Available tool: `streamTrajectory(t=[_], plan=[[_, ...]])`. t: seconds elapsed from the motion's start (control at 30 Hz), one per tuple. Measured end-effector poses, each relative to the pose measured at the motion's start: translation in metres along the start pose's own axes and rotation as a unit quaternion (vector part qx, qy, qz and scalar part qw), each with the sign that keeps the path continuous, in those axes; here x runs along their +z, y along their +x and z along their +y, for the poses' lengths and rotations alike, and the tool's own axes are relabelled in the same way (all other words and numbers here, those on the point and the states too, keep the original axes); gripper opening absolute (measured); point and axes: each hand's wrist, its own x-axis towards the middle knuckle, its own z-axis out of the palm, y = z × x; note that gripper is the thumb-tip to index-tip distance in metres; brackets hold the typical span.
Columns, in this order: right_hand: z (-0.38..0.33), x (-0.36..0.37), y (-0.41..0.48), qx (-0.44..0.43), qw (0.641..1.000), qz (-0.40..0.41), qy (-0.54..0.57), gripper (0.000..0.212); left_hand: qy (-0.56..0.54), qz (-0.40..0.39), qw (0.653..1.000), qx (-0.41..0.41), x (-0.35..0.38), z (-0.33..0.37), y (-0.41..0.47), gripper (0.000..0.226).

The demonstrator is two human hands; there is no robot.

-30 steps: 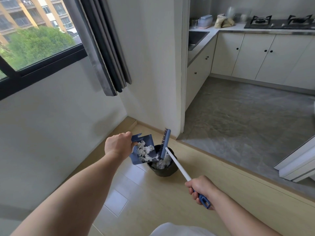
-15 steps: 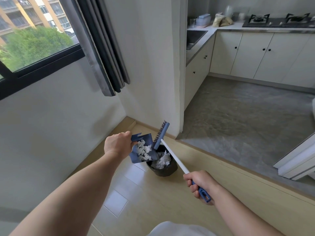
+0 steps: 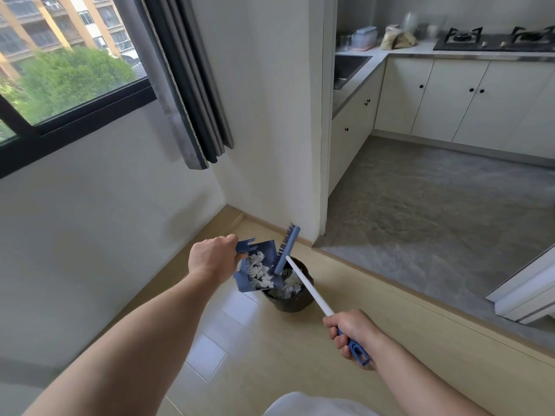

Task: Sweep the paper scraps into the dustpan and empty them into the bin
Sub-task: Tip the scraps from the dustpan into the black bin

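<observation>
We see the left hand (image 3: 211, 258), fingers curled round the dustpan (image 3: 268, 247) handle, holding it tilted over the black bin (image 3: 288, 303). Paper scraps (image 3: 260, 273) sit in the pan, more in the bin. Right hand (image 3: 351, 331) fingers wrap the brush (image 3: 303, 283) handle end; brush head at the pan's right edge.

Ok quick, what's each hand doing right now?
Left hand: closed, holding the dustpan.
Right hand: closed, holding the broom by its handle.
</observation>
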Motion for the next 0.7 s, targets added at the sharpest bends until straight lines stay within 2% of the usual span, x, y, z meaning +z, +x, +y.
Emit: streamTrajectory(t=[0.43,0.7], plan=[[-0.005,-0.009,-0.001,-0.021,0.999,0.030,0.001,0.026,0.006,-0.002,1.000,-0.013,0.002,-0.008,0.002,0.039],[-0.013,-0.008,-0.009,-0.021,0.996,-0.040,0.081,0.024,0.009,-0.004,1.000,-0.002,0.002,-0.004,0.008,0.039]])
